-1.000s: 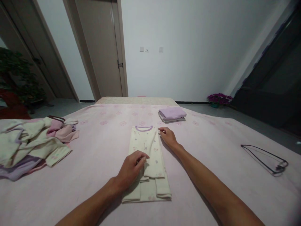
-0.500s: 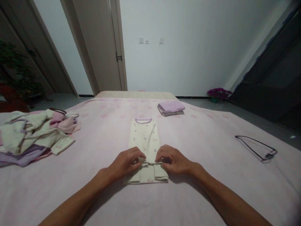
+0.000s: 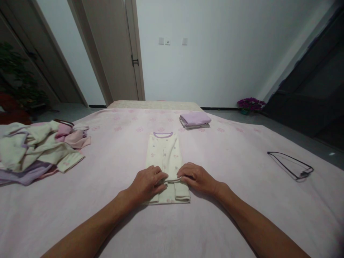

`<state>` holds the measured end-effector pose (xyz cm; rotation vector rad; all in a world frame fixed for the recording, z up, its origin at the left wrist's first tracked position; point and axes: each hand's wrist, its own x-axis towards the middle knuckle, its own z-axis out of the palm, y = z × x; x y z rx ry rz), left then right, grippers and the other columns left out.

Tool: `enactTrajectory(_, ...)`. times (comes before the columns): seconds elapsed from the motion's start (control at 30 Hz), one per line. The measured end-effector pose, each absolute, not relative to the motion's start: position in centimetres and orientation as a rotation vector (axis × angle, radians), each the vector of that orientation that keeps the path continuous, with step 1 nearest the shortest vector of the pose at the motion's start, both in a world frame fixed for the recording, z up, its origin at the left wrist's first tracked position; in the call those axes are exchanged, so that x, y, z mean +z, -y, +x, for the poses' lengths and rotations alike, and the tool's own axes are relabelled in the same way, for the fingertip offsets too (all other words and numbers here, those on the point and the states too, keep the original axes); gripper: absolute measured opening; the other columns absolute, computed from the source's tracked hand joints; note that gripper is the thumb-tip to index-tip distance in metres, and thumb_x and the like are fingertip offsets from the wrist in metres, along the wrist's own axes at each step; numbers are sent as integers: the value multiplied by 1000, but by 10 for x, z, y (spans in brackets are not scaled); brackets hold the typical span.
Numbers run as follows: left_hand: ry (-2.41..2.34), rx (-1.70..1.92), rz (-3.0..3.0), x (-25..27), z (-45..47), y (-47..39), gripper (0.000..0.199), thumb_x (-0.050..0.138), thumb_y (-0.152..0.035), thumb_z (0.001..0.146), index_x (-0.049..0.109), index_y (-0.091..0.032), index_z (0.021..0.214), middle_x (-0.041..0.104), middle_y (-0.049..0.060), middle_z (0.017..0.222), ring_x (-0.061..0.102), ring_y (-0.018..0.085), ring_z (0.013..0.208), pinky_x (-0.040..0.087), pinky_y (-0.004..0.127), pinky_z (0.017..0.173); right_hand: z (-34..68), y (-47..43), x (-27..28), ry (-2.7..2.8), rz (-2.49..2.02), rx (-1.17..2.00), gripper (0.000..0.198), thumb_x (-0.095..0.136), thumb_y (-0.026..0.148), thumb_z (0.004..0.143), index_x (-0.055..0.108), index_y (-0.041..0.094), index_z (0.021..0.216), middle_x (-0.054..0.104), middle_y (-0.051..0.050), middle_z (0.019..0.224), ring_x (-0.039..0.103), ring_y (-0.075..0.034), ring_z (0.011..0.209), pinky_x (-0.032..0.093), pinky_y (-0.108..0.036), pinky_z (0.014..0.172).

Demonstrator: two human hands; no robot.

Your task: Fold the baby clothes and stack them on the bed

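Note:
A cream long-sleeved shirt with small printed motifs and a purple neckband lies in a narrow folded strip on the bed, collar pointing away from me. Its sleeves are turned inward over the front near the hem. My left hand is closed on the folded cloth at the left side, fingers above and thumb nearer me. Opposite it, my right hand grips the cloth with curled fingers, its thumb mostly hidden. Between the hands a crosswise fold edge shows, with the hem flat in front of it.
The pink bed sheet spreads under everything. On the left is a rumpled heap of clothes. A folded lilac stack sits toward the far edge. Black-framed glasses lie at the right. Beyond the bed stands a pot of purple flowers.
My fingers have come down flatter and closer onto the shirt's fold. The whole scene sits slightly higher in view; the shirt stays in the same place on the bed.

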<state>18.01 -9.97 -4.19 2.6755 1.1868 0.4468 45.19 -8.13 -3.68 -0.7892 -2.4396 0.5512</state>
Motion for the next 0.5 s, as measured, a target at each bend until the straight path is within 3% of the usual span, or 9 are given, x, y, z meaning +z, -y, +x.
enactTrajectory(0.2,-1241,527,2650,-42,187,104,21,59,-35,94,68,-23,108,65,5,96,61,21,89,47,31,77,448,80,-42,2305,-1011,682,24,49,32,101,69,20,94,69,-5,91,61,-17,85,47,-30,80)
enactTrajectory(0.4,-1293,696,2606,-46,195,103,21,60,-26,92,63,-24,112,60,6,120,63,17,86,48,28,73,447,76,-46,2161,-1136,830,27,49,35,100,68,19,90,67,-3,86,59,-16,79,45,-28,73)
enactTrajectory(0.5,-1283,740,2605,-48,197,101,23,57,-19,91,60,-22,113,62,6,119,64,16,85,47,27,71,446,76,-47,2102,-1165,870,26,50,34,99,67,19,86,66,-2,81,59,-16,76,44,-28,70)
